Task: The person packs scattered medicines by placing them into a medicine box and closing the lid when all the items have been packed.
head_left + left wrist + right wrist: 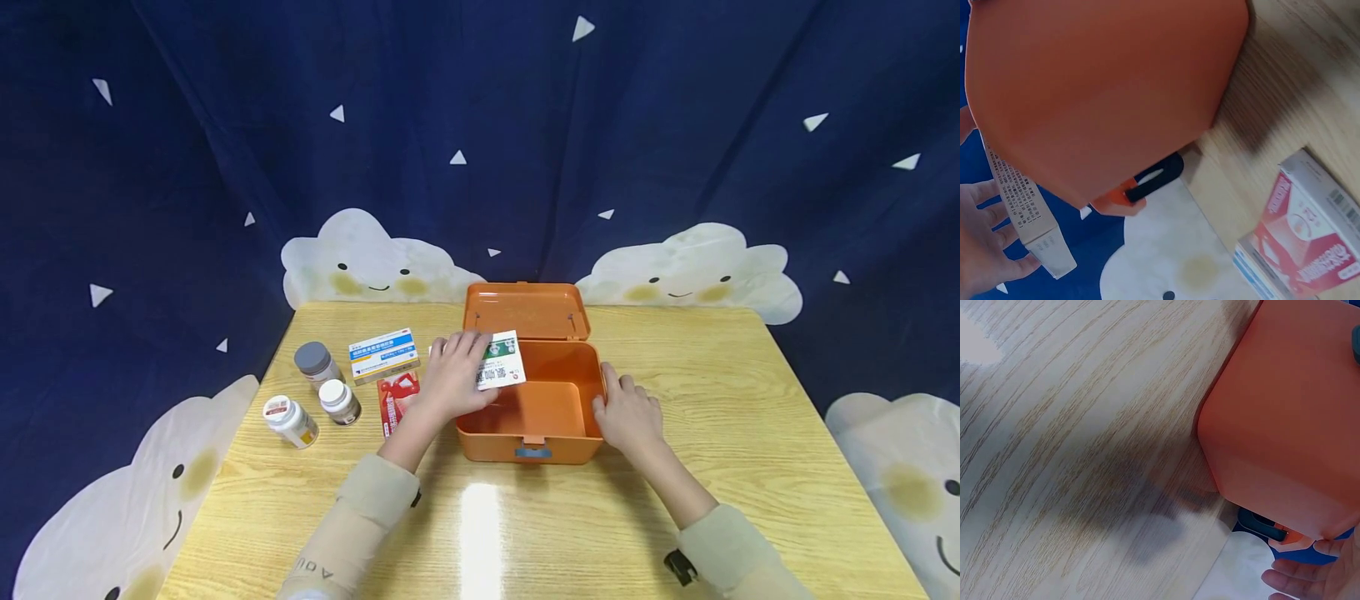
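My left hand [453, 379] grips a white medicine box with a green band [502, 362], held over the left side of an open orange storage box [480, 450]. In the left wrist view, the printed side of the medicine box [1019, 194] shows beside the orange wall, with fingers along it. On the other side, my right hand [630, 412] holds the right rim of the orange box, thumb over the edge and other fingers outside. Its fingers [1297, 581] appear beside the box's wall in the right wrist view. The lid [525, 308] is tipped back.
Left of the orange box lie a red-and-white medicine box [393, 400] and a blue-and-white one [384, 356]. Farther left stand a grey-capped bottle [317, 364], a small white-capped bottle [339, 402] and a white bottle [291, 422]. A dark blue curtain [420, 100] hangs behind the wooden table [720, 417].
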Tool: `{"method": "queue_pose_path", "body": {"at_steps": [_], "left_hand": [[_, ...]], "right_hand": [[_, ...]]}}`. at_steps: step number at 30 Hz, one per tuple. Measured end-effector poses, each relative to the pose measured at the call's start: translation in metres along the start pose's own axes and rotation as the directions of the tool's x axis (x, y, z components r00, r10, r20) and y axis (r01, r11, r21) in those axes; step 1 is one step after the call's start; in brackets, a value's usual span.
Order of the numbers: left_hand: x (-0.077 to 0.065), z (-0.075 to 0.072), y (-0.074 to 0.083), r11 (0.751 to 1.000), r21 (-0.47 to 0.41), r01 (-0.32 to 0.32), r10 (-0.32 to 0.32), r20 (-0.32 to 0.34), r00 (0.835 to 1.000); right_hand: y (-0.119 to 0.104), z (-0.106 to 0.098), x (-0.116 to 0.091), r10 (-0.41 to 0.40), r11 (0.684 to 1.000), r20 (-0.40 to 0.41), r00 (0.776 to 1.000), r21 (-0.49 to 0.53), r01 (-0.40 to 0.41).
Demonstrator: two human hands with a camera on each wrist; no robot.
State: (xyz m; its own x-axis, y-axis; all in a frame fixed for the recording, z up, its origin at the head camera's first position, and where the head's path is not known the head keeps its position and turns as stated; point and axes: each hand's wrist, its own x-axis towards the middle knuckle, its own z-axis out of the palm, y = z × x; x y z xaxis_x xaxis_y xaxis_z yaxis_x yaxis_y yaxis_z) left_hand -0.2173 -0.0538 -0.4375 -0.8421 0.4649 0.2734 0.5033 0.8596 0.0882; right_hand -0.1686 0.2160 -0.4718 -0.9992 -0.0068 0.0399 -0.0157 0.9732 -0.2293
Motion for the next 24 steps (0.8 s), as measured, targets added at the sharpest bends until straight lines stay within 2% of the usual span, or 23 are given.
{"method": "queue_pose_path", "body": {"at_steps": [9, 24], "left_hand": [[0.012, -0.001, 0.014, 0.997, 0.035, -0.072, 0.069, 0.076, 0.995], [0.036, 0.007, 0.038, 0.99, 0.056, -0.133, 0.121, 0.184, 0.976]], "right_hand": [[0.0, 0.001, 0.001, -0.006, 1.0, -0.006, 1.0, -0.001, 0.006], [0.001, 0.0, 0.001, 0.002, 1.0, 0.003, 1.0, 0.006, -0.002]]}}
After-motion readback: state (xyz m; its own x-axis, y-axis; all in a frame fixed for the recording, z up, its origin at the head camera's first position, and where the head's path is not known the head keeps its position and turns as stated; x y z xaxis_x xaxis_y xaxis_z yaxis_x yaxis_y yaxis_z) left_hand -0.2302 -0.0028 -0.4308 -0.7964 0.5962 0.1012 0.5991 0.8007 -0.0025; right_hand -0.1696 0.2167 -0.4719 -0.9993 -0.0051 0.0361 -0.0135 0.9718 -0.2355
